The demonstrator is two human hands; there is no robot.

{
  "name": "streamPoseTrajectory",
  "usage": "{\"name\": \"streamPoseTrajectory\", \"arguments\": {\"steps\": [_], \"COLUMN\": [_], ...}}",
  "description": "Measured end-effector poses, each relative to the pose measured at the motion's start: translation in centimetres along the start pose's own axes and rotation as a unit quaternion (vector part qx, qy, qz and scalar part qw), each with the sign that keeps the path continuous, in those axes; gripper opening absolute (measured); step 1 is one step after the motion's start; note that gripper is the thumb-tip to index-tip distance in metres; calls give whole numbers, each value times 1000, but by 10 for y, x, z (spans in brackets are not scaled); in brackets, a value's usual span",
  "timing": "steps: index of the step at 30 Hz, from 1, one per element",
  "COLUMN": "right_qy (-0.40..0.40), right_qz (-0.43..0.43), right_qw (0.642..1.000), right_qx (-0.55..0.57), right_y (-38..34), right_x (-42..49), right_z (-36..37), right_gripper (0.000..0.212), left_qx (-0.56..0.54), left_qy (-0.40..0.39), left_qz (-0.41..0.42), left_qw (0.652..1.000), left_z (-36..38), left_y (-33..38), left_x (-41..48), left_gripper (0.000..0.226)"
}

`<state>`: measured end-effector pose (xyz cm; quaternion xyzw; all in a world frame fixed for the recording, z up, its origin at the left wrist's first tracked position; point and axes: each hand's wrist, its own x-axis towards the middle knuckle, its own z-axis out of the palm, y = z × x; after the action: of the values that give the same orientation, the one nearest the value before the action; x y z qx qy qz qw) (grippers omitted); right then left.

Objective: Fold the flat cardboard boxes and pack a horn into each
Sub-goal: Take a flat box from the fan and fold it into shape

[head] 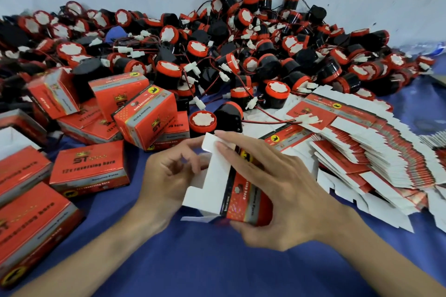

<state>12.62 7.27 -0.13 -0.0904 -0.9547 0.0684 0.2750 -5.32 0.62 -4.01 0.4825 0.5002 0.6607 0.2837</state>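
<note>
Many horns [197,49] heaped on blue cloth [205,267].

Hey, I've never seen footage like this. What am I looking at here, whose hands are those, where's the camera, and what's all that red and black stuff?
There is no machine here: it is one picture from a wide-angle camera worn on a person's head, looking forward and down, so the arms enter from the bottom. The right hand grips a half-folded box, red printed card outside and white inside, while the left hand curls its fingers at a white flap. They work over a blue cloth. Behind lies a big heap of horns, black and red with thin wires and white plugs. To the right is a fanned stack of flat boxes not yet folded; to the left lie folded boxes.
</note>
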Motion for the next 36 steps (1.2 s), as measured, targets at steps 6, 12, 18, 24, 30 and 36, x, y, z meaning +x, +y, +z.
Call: {"name": "streamPoseTrajectory", "arguments": {"steps": [6,12,18,24,30,36], "right_qy": [43,83,40,-16,-4,17], "right_qz": [2,-22,8,12,21,6], "right_qw": [999,994,996,995,996,996], "right_qx": [17,63,83,94,92,89], "right_y": [4,-2,9,9,7,12], "right_x": [-1,0,-4,-3,1,0], "right_z": [5,12,8,8,8,7], "right_gripper": [81,77,77,76,67,55], "left_qx": [32,-43,-25,5,-21,-17], "left_qy": [-2,-94,-211,-212,-254,-260], "left_qz": [41,7,-12,-4,-42,-52], "left_qw": [999,995,977,977,966,964], "left_z": [-8,-7,-7,-8,-7,-6], "left_y": [0,4,9,6,8,7], "left_x": [0,-2,-5,-6,-4,-3], "left_gripper": [56,28,44,55,69,79]}}
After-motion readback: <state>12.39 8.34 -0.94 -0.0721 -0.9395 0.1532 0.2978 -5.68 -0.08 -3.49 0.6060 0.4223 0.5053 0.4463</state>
